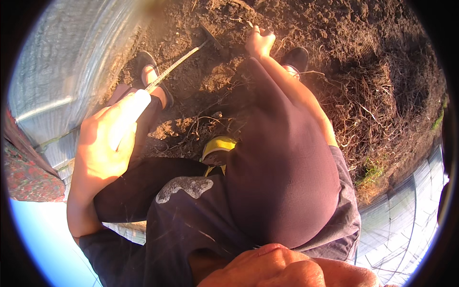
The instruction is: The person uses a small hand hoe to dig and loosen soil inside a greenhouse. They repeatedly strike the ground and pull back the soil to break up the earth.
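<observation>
My left hand [104, 140] grips the white handle [131, 114] of a hand hoe. Its thin shaft [175, 64] slants away to a narrow dark blade [212, 37], which rests at the loose brown soil [218, 77]. Beyond my right knee, my right hand [261, 43] is low over the ground, fingers curled around a small brown piece [268, 31]. What that piece is, I cannot tell. A pale scrap [250, 24] shows by the fingertips.
My dark shoes [296, 59] stand on the soil on both sides. Dry roots and stalks [362, 107] lie at the right. Translucent plastic sheeting [71, 53] rises at the left, near patterned fabric [32, 175]. A yellow textured item [219, 143] sits between my legs, partly hidden.
</observation>
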`<action>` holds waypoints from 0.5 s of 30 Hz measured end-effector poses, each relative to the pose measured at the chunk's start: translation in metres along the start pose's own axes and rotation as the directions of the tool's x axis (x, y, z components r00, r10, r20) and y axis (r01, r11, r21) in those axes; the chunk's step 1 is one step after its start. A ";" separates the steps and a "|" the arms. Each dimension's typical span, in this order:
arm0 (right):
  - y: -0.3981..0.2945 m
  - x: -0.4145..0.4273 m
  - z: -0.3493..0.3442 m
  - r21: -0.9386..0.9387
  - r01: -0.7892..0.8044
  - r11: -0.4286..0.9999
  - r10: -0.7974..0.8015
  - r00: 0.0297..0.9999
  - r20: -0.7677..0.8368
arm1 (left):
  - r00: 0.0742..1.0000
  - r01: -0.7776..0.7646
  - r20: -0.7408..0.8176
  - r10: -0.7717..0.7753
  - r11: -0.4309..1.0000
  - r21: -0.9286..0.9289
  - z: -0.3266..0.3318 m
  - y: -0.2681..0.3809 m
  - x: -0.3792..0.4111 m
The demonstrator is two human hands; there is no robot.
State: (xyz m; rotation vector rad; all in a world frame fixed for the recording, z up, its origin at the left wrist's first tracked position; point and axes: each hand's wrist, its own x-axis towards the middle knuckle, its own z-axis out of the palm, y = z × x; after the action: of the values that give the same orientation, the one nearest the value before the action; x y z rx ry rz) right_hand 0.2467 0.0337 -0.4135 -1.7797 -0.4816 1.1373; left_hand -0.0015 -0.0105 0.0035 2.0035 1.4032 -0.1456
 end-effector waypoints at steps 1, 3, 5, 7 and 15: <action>-0.001 0.003 -0.003 -0.092 0.079 0.993 -0.078 0.997 0.012 | 1.000 -0.002 -0.018 0.002 1.000 -0.005 0.001 0.001 0.001; -0.003 0.014 -0.013 -0.269 0.232 0.935 -0.225 0.973 0.056 | 0.998 0.026 -0.057 -0.030 0.998 -0.065 0.002 0.006 0.001; -0.015 0.035 -0.023 -0.505 0.702 0.502 -0.675 0.683 0.280 | 0.994 0.081 -0.058 -0.089 0.989 -0.120 -0.001 0.013 0.003; -0.055 0.059 -0.035 -0.303 0.252 0.919 -0.217 0.965 0.145 | 0.995 0.097 -0.009 -0.100 0.986 -0.133 -0.005 0.017 0.012; -0.118 0.044 -0.056 0.418 -0.506 0.754 0.365 0.853 0.373 | 0.986 0.163 0.045 -0.163 0.987 0.008 -0.022 0.025 0.013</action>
State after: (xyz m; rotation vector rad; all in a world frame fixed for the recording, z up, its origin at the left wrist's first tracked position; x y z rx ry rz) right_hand 0.3338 0.0951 -0.3259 -1.2990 0.1117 1.6761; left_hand 0.0197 0.0082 0.0261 1.8756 1.5378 -0.2648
